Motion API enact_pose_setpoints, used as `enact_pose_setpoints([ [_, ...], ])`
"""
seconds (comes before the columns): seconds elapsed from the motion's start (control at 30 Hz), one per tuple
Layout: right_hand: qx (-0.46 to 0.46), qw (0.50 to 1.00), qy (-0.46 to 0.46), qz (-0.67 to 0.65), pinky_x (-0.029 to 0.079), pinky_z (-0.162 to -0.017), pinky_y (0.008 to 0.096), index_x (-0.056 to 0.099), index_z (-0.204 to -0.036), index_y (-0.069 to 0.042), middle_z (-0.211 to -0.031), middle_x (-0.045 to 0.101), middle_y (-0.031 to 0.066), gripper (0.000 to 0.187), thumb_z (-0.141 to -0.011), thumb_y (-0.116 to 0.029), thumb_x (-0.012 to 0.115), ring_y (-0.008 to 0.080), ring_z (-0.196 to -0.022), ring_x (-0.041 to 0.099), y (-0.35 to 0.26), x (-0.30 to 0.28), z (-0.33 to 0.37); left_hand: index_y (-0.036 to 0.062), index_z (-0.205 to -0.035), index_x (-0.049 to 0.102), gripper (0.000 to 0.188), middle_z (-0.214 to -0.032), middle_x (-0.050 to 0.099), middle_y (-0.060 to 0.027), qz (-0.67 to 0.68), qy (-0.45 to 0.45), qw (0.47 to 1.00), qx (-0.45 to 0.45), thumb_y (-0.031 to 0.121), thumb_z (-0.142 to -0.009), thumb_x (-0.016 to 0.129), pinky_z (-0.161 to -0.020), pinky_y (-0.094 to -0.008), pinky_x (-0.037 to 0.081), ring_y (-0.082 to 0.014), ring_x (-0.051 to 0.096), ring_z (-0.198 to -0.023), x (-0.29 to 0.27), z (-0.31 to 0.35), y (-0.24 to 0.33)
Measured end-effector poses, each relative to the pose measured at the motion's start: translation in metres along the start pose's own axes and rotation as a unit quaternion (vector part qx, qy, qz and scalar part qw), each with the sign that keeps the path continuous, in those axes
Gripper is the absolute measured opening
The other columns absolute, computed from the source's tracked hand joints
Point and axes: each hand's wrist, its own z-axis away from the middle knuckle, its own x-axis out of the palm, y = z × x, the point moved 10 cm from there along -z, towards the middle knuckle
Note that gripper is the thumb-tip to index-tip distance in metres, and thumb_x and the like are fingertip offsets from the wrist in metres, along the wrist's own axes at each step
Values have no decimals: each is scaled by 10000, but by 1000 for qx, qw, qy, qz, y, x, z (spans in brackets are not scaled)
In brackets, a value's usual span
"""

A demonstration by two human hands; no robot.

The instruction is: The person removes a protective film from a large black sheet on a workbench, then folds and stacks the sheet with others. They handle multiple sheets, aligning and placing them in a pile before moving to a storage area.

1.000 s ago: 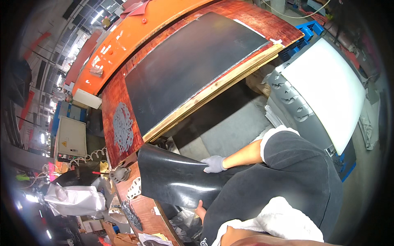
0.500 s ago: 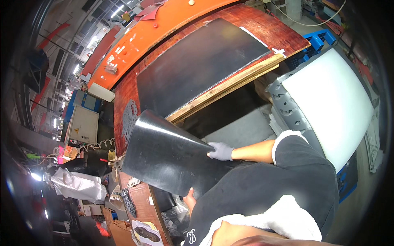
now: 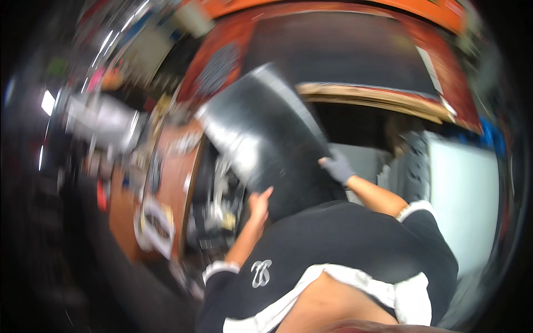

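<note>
A large, glossy black flexible sheet (image 3: 277,144) is held up in front of my body, its far end curving upward. My right hand (image 3: 336,167), in a grey glove with bare fingertips, grips its right edge. On the left edge, my bare left hand (image 3: 260,204) pinches the sheet, thumb on top and the other fingers hidden underneath. Beyond it, another black sheet (image 3: 338,50) lies flat on a red-brown worktable (image 3: 244,39). The near end of the held sheet disappears against my dark shirt.
Wooden boards (image 3: 377,101) edge the worktable over a dark gap. To the right stands a stack topped by a white panel (image 3: 463,194). A brown side table (image 3: 169,166) on the left bears a paper with a dark sole-shaped piece (image 3: 158,222). Motion blurs much of the left.
My view has swung left, shifting the worktable up and right. The held sheet now points more away from me, its far end raised. My left hand and forearm show more fully; both hands keep hold.
</note>
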Motion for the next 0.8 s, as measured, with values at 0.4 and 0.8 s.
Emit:
enact_pose_setpoints([
  [0.4,-64,994,21,90,408,-630,260,570,-869,0,-739,563,21,231,-798,-218,600,92,-680,496,-12,-7,-6,-40,-1066,553,286,-987,624,-122,63,-4,997,33,-10,-784,594,-775,-313,478,-198,604,-872,6,-10,-20],
  [0.8,-61,995,23,80,420,-651,268,572,-893,4,-758,577,29,241,-793,-214,599,106,-698,512,-11,-10,-8,-37,-1062,553,293,-977,625,-129,51,13,998,28,-3,-776,611,-764,-318,487,-202,606,-862,7,-12,-20],
])
